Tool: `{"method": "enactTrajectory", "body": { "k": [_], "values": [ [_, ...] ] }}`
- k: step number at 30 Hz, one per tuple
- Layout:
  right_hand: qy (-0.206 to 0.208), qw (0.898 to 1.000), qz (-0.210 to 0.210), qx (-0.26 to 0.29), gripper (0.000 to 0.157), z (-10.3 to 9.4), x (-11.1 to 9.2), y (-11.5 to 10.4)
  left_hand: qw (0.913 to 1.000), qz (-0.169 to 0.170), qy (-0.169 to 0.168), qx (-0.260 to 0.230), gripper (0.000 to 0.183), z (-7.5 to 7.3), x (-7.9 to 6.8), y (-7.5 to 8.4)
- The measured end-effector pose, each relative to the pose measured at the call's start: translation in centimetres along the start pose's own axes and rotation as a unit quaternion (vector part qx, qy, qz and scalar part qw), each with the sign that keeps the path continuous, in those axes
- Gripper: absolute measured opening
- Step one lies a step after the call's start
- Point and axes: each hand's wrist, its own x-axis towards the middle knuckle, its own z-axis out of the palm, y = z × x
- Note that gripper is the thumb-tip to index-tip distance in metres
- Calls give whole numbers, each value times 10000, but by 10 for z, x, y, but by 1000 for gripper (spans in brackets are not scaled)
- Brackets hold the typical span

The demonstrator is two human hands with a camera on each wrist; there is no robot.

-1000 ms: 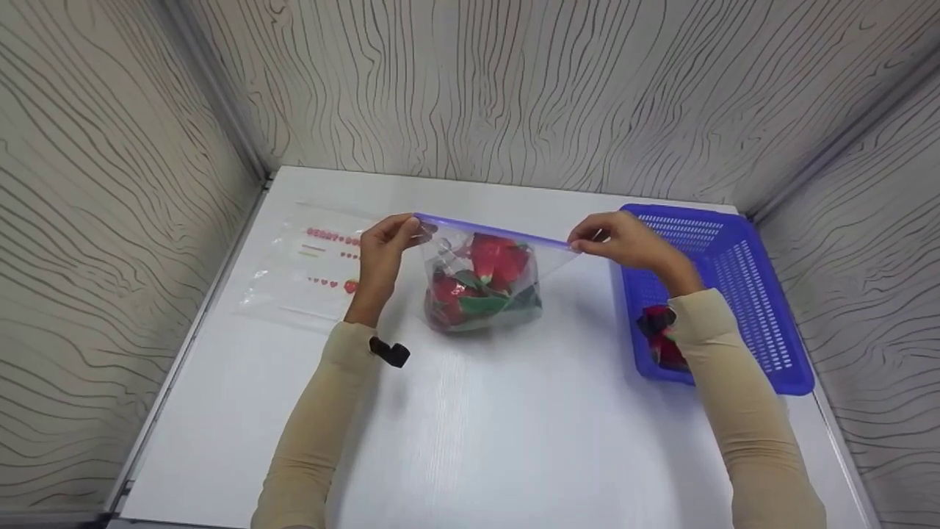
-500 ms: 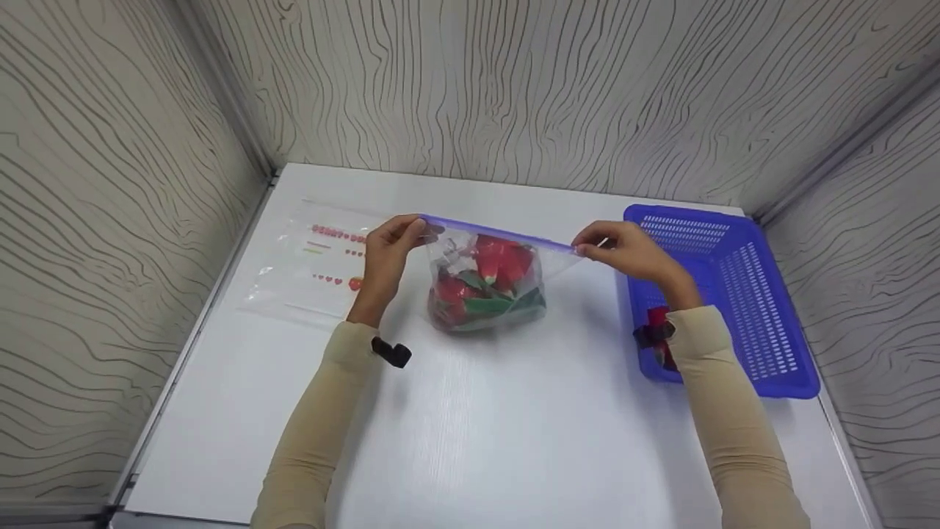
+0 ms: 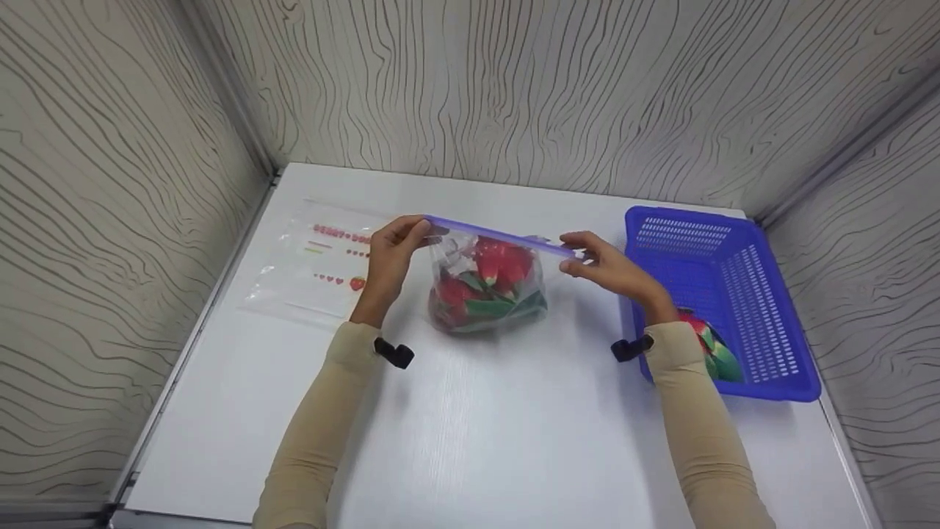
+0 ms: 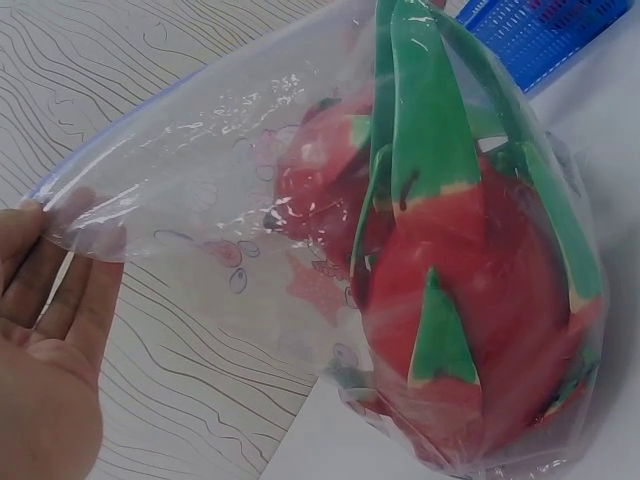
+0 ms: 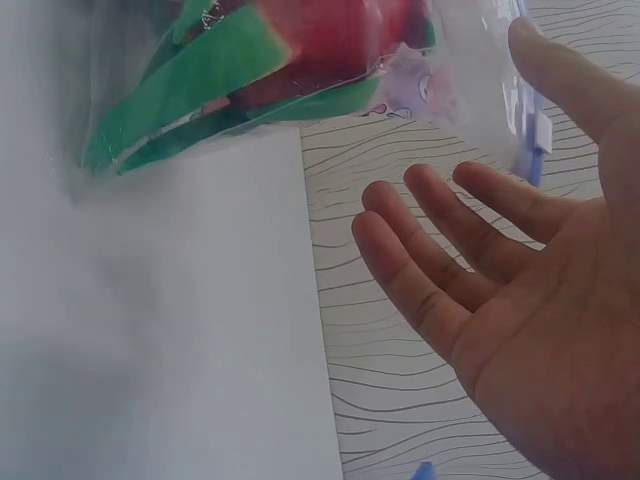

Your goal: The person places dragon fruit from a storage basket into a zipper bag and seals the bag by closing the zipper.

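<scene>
A clear slider zip bag (image 3: 449,250) with a purple zip strip (image 3: 499,234) stands mid-table. Red dragon fruits (image 4: 465,310) with green scales show through its plastic. My left hand (image 3: 389,257) pinches the strip's left corner between thumb and fingers. At the other end, my right hand (image 3: 615,269) has thumb and fingers spread apart on either side of the strip. The white slider (image 5: 543,134) sits at that end, close to the thumb in the right wrist view. The bag's mouth is drawn into a straight line.
A flat clear bag (image 3: 286,272) with red printing lies left of the filled bag, partly behind my left hand. To the right stands a blue plastic basket (image 3: 789,316) with a dragon fruit (image 3: 716,345) inside. Patterned walls (image 3: 470,88) enclose the white table (image 3: 485,441).
My right hand has let go of the strip's right end, its fingers spreading there, and its forearm has swung left. More of the dragon fruit in the basket shows. The left hand keeps its pinch.
</scene>
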Motion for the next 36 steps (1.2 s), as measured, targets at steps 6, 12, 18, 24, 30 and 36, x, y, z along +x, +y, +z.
{"method": "enactTrajectory", "body": {
  "k": [6,12,18,24,30,36],
  "values": [
    [-58,9974,343,638,77,16,5,5,9999,-126,35,39,19,0,0,-1],
    [26,9776,209,2094,84,33,8,17,9997,-231,56,66,20,2,-2,0],
    [-129,9590,16,2832,78,47,7,27,9999,-171,6,18,20,3,-2,0],
    [-334,9658,-326,2550,87,57,8,29,9999,-134,39,-62,21,3,-4,-2],
    [-610,9731,-404,2184,126,72,12,22,9998,-120,73,-167,20,4,-5,-4],
    [40,9887,114,1495,127,85,15,10,9998,-81,-36,-174,19,4,-8,-5]
  ]
}}
